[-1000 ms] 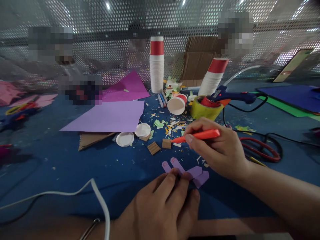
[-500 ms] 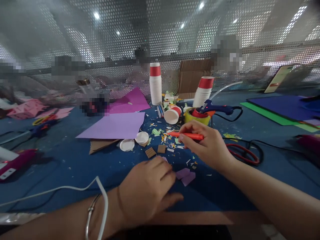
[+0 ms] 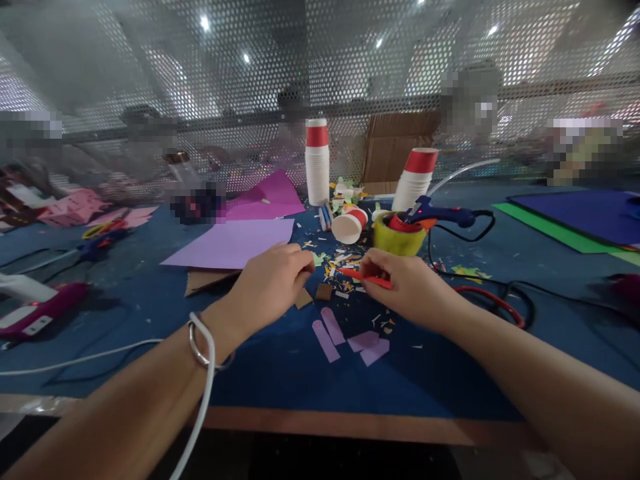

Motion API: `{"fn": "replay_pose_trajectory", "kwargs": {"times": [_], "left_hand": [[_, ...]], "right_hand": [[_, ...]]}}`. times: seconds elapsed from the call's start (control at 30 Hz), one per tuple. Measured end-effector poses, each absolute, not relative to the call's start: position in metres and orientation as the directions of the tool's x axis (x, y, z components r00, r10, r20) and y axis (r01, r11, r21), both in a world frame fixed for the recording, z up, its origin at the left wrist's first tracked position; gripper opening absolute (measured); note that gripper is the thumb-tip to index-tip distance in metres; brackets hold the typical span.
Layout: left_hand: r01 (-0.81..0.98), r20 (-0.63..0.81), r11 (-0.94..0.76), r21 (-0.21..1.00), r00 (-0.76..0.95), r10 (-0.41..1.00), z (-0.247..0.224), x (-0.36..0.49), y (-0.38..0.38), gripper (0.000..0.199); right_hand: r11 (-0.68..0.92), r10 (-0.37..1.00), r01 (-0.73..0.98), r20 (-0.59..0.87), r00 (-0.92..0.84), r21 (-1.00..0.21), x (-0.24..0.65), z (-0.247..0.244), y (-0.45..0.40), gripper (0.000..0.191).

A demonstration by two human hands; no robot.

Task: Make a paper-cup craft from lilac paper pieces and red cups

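Four purple strips, two round-ended and two pointed, lie on the blue table at six o'clock from the paper scraps. My right hand, between one and two o'clock from the strips, has its fingers closed on a red marker. My left hand, at ten o'clock from them, is loosely curled; I cannot tell whether it holds anything. At twelve o'clock, just beyond the right hand, I see a tape roll with a glue gun resting on it.

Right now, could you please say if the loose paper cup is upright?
Tipped: the loose paper cup lies on its side, its round white end showing.
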State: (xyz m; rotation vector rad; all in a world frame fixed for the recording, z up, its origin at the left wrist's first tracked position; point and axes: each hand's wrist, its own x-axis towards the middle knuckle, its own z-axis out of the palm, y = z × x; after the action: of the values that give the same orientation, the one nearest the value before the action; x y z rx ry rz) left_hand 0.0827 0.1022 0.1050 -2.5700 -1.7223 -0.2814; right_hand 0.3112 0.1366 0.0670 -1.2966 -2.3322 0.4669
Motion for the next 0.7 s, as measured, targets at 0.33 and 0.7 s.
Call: {"fn": "replay_pose_trajectory", "kwargs": {"times": [0.33, 0.7], "left_hand": [[0.921, 0.207, -0.338, 0.194, 0.298, 0.932, 0.114, 0.053, 0.100, 0.017], [0.939, 0.280, -0.287, 0.190, 0.229, 0.932, 0.118, 0.028, 0.114, 0.024]], "right_hand": [[0.521, 0.850, 0.744, 0.176, -0.497, -0.417, 0.308, 0.067, 0.135, 0.004], [0.544, 0.837, 0.544, 0.367, -0.405, -0.639, 0.312, 0.068, 0.135, 0.012]]}}
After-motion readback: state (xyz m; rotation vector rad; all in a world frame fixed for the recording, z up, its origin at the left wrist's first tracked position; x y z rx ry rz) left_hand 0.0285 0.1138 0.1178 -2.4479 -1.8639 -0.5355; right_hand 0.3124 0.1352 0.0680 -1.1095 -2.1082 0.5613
